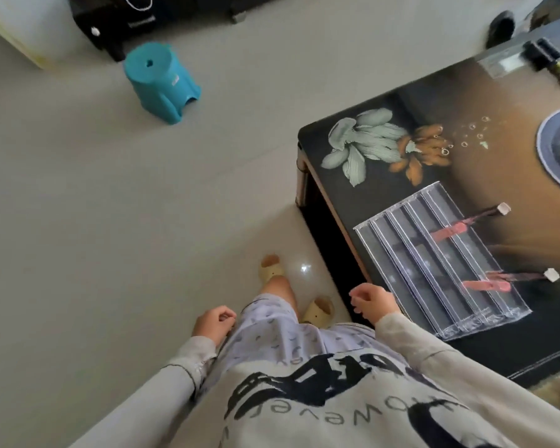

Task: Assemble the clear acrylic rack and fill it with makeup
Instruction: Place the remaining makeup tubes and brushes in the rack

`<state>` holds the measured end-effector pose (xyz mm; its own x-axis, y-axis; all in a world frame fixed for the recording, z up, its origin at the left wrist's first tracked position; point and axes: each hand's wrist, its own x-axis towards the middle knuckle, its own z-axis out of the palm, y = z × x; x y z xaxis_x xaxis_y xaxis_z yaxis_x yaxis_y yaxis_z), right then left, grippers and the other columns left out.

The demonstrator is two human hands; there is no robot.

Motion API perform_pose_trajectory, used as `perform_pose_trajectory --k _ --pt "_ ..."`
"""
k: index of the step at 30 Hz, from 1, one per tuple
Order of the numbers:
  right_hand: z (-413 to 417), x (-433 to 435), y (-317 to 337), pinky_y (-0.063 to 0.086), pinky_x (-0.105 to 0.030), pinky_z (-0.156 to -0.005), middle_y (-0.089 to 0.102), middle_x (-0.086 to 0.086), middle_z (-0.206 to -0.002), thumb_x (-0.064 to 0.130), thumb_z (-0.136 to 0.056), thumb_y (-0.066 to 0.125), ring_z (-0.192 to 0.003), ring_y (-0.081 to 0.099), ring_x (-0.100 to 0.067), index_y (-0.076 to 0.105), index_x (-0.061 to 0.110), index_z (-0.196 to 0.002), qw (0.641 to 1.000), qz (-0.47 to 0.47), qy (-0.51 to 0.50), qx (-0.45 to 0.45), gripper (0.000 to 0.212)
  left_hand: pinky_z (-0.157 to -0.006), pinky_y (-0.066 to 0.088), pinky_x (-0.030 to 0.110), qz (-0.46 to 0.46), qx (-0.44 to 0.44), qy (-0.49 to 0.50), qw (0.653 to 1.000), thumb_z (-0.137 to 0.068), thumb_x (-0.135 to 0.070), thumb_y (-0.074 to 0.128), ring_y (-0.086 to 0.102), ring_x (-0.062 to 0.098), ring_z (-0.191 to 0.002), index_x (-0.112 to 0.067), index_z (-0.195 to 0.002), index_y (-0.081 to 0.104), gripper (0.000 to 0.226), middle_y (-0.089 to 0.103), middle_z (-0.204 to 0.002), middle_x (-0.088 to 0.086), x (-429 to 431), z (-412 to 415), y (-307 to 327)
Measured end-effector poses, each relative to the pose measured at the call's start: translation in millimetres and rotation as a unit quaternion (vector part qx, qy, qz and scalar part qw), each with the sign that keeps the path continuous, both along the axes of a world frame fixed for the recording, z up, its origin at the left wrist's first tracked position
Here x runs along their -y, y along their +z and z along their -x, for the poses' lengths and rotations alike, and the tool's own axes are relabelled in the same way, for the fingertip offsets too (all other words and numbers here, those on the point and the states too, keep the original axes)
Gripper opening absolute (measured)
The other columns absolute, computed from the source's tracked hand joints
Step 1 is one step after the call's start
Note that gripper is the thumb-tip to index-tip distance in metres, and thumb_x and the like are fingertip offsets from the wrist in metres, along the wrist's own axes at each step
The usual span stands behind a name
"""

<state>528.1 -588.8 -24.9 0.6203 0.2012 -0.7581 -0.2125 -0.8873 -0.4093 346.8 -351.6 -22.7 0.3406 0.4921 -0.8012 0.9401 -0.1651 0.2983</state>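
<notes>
My left hand (214, 324) hangs loosely curled and empty beside my leg; my right hand (370, 300), also empty, hovers near the table (498, 176) edge. The clear rack (434, 270) sits on the table with two lip glosses (450, 230) lying across its steps. Next, I think, I should bring more makeup and lay each piece squarely in a channel.

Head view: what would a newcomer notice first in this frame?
The clear acrylic rack on the dark flower-printed table at right, with two pink tubes in it. Next, the teal stool on the pale floor, upper left. The left hand and right hand hang loosely curled, holding nothing.
</notes>
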Motion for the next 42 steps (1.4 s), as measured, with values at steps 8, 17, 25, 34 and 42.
perform_pose_trajectory --k 8,17,25,34,42 --pt "-20 -89 7 0.05 -0.035 -0.084 0.064 -0.012 -0.09 0.004 -0.087 0.052 -0.082 0.057 -0.02 0.065 0.001 -0.104 0.99 -0.015 0.142 0.0 0.021 -0.083 0.049 0.032 -0.002 -0.022 0.178 0.984 -0.086 -0.005 0.056 0.064 0.034 -0.098 0.002 -0.099 0.067 0.019 0.07 -0.104 0.021 -19 57 -2" --pt "-35 -199 -5 0.044 -0.026 -0.07 0.059 -0.01 -0.083 0.001 -0.087 0.05 -0.069 0.055 -0.019 0.064 -0.002 -0.104 0.989 0.024 0.147 -0.008 0.022 -0.083 0.049 0.031 0.002 -0.016 0.194 0.981 -0.087 -0.009 0.055 0.063 0.028 -0.09 0.0 -0.1 0.066 0.02 0.068 -0.107 0.02 -135 42 3" --pt "-58 -249 -5 0.05 -0.033 -0.076 0.069 -0.02 -0.088 0.002 -0.084 0.053 -0.071 0.057 -0.023 0.067 -0.001 -0.098 0.996 0.059 0.061 0.003 0.021 -0.072 0.04 0.021 -0.025 0.033 0.138 0.99 -0.087 -0.007 0.052 0.056 0.021 -0.074 -0.007 -0.093 0.067 0.016 0.062 -0.083 0.009 -257 -25 17" --pt "-121 -292 -13 0.047 -0.03 -0.074 0.065 -0.015 -0.085 0.0 -0.085 0.049 -0.074 0.058 -0.024 0.066 -0.003 -0.102 0.997 0.072 0.003 -0.032 0.024 -0.07 0.039 0.023 0.008 0.045 0.1 0.994 -0.085 -0.003 0.052 0.054 0.02 -0.064 -0.014 -0.082 0.06 0.014 0.061 -0.083 0.011 -322 -117 13" --pt "-242 -365 -12 0.051 -0.036 -0.082 0.066 -0.019 -0.097 0.004 -0.087 0.049 -0.084 0.06 -0.028 0.064 0.001 -0.108 0.997 0.057 0.017 -0.041 0.026 -0.067 0.038 0.021 0.014 -0.019 0.056 0.998 -0.087 -0.007 0.052 0.051 0.015 -0.06 -0.015 -0.08 0.057 0.012 0.06 -0.082 0.008 -371 -202 8"
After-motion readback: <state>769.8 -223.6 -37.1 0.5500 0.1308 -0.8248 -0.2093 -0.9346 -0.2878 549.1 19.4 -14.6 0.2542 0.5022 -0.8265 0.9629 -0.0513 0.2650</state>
